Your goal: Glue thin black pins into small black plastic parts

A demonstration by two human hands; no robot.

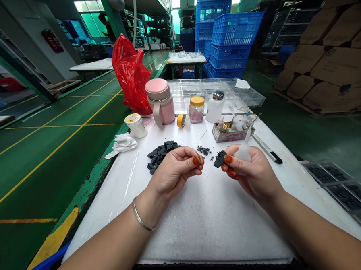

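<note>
My right hand [248, 168] pinches a small black plastic part [219, 159] between thumb and finger. A translucent white squeeze bottle [244, 151] with a thin upright nozzle is also tucked in that hand. To its left, my left hand [179, 167] is closed in a pinch, apart from the black part; whatever sits between its fingertips is too small or hidden. A pile of black plastic parts [161, 153] lies behind the left hand, partly covered by it. Small black ring-like pieces [204, 151] are scattered on the white table [212, 225] beyond both hands.
Along the back stand a white tub [136, 126], pink mug [164, 104], yellow tape roll [181, 120], yellow-lidded jar [196, 111] and white bottle [215, 108]. A small box of bottles [225, 135] and a utility knife [267, 149] lie right. White gloves [123, 144] rest left.
</note>
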